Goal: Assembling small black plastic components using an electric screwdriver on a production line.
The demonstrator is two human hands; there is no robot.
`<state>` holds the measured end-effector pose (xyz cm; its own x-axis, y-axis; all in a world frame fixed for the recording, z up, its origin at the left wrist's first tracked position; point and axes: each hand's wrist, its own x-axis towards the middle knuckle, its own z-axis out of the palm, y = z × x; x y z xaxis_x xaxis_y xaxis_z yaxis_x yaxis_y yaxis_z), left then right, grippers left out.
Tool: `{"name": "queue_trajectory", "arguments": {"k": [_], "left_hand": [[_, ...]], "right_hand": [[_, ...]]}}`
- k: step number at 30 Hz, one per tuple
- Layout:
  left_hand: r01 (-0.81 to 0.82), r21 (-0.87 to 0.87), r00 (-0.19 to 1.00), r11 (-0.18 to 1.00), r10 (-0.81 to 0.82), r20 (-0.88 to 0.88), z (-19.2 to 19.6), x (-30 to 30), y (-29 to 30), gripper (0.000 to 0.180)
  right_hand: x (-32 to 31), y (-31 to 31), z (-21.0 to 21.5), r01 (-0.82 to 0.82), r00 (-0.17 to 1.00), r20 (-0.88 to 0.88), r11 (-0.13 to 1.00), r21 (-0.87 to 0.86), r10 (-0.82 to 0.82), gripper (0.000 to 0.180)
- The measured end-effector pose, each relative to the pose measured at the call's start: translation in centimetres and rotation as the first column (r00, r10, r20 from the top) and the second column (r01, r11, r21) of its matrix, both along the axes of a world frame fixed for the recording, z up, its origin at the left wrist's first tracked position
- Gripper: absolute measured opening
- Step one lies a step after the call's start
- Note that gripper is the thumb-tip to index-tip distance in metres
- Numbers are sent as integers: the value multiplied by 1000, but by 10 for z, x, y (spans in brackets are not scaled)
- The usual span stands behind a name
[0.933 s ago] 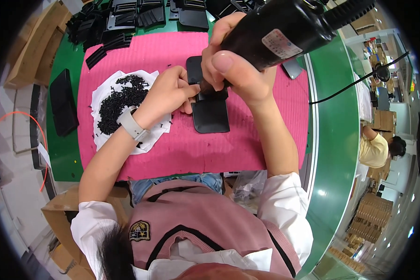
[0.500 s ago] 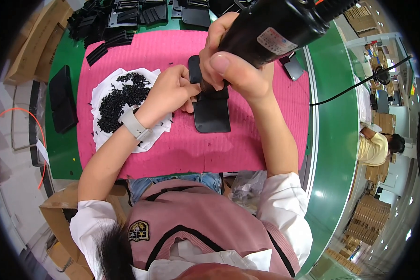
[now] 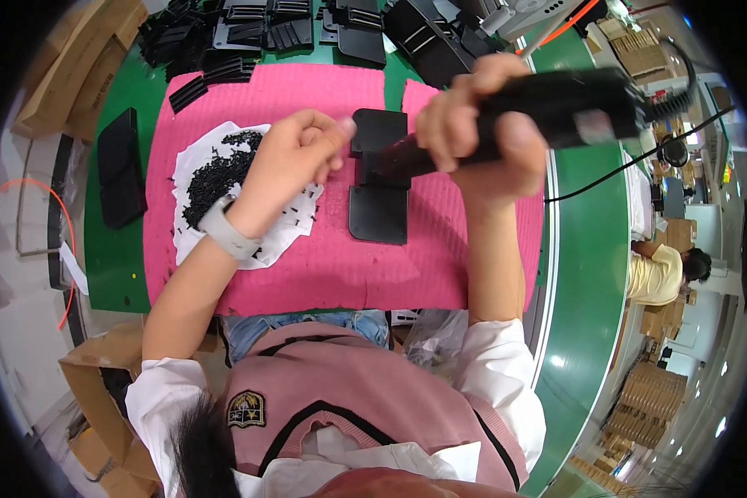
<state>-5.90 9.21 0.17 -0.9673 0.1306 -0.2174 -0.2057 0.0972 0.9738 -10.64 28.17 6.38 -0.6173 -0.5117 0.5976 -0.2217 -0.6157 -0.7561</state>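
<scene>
My right hand (image 3: 491, 176) is wrapped round a black electric screwdriver (image 3: 568, 104), slightly smeared by motion. The tool lies tilted, its narrow end over the middle of a black plastic part (image 3: 378, 217) made of two rounded plates joined by a narrower piece. Just left of that part hovers my left hand (image 3: 295, 153), fingers curled in and thumb beside the index finger. Whether anything small sits in those fingers is hidden. Below the left hand, many small black screws (image 3: 212, 184) are heaped on a white sheet (image 3: 278, 234), some scattered near its right edge.
A pink corrugated mat (image 3: 315, 282) covers part of the green table (image 3: 585, 274). Another black part (image 3: 120, 170) lies at the left, and several black parts (image 3: 286, 37) are piled at the far edge. A black cord (image 3: 593, 184) crosses at the right. A person in yellow (image 3: 657, 272) is farther right.
The screwdriver has swung from steeply raised to a flatter tilt, with my right hand shifted right. My left hand has come off the black part, leftward. The view has shifted slightly.
</scene>
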Motion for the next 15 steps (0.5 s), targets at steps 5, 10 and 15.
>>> {"name": "queue_trajectory", "arguments": {"k": [5,10,15], "left_hand": [[-21,745,996,667,-47,70,2,12,-3,44],[1,833,976,553,-181,119,4,21,6,47],[117,754,970,646,-238,54,2,21,1,42]], "right_hand": [[5,-4,1,-3,1000,26,962,-272,11,36],[5,-11,-10,15,1000,16,975,-221,-12,39],[9,-12,-10,41,997,66,980,-197,-29,43]]}}
